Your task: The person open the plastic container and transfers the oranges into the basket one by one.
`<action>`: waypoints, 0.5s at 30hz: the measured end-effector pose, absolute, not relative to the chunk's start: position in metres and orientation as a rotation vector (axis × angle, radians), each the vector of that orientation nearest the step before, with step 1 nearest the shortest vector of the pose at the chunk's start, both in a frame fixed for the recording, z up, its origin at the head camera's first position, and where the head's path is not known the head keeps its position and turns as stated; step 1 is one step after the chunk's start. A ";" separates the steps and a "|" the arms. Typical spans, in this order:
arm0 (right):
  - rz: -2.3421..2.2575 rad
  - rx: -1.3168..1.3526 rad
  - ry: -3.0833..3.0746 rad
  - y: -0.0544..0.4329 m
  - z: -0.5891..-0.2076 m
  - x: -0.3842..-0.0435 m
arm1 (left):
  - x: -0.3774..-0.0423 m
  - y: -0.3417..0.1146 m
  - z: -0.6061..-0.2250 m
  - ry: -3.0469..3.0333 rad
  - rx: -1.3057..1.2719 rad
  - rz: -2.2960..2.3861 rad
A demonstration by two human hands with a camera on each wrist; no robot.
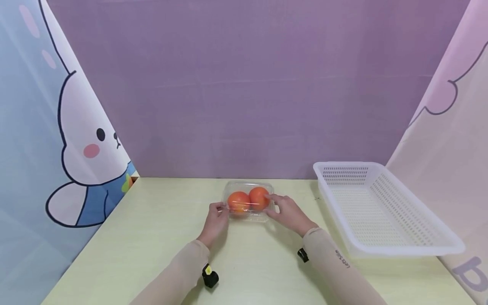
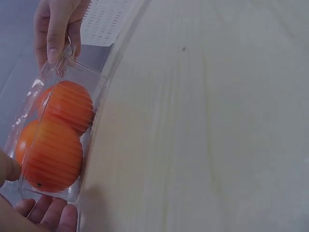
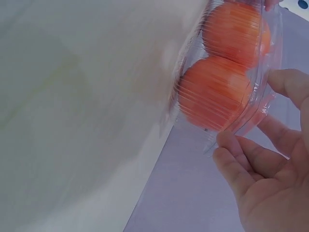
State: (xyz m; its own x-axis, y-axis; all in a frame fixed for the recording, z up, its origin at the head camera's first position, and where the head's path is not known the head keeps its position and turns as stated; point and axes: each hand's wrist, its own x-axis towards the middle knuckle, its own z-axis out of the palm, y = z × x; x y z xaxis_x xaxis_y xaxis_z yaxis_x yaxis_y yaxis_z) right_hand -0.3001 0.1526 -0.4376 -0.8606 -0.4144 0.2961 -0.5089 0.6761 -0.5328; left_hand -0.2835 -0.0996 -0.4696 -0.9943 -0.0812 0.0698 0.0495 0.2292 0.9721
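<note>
A clear plastic clamshell box (image 1: pixel 248 217) lies near the back of the table, with two round orange-red fruits (image 1: pixel 239 202) side by side inside it. Its transparent lid covers the fruits. My left hand (image 1: pixel 215 221) grips the box's left end; in the left wrist view its thumb (image 2: pixel 9 168) is on one side and its fingertips (image 2: pixel 66 218) curl at the lower edge. On the other end, my right hand (image 1: pixel 288 212) holds the box between thumb and fingers. The right wrist view shows the right hand's fingertips (image 3: pixel 226 141) right at the box's rim.
A white perforated plastic basket (image 1: pixel 345 228) stands on the table to the right of the box. The pale wooden tabletop (image 1: pixel 160 237) ends at a purple cloth backdrop (image 1: pixel 228 106). Printed curtains (image 1: pixel 23 140) hang at both sides.
</note>
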 end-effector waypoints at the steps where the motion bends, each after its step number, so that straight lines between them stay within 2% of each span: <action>1: 0.934 0.757 -2.741 0.152 -0.437 -0.300 | -0.284 -0.100 -0.470 -2.380 0.020 -1.886; 9: 0.897 0.688 -2.790 0.149 -0.438 -0.296 | -0.287 -0.104 -0.472 -2.442 -0.074 -1.811; 15: 0.851 0.656 -2.785 0.146 -0.438 -0.295 | -0.286 -0.104 -0.471 -2.457 -0.042 -1.811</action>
State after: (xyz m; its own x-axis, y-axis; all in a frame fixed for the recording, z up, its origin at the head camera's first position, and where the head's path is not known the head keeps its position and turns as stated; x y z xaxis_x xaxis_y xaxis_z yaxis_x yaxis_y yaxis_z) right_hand -0.2946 0.1461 -0.4379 -0.8918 -0.3631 0.2698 -0.4519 0.7427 -0.4942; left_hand -0.2861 -0.1044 -0.4712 -0.9957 -0.0305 0.0875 0.0745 0.2970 0.9520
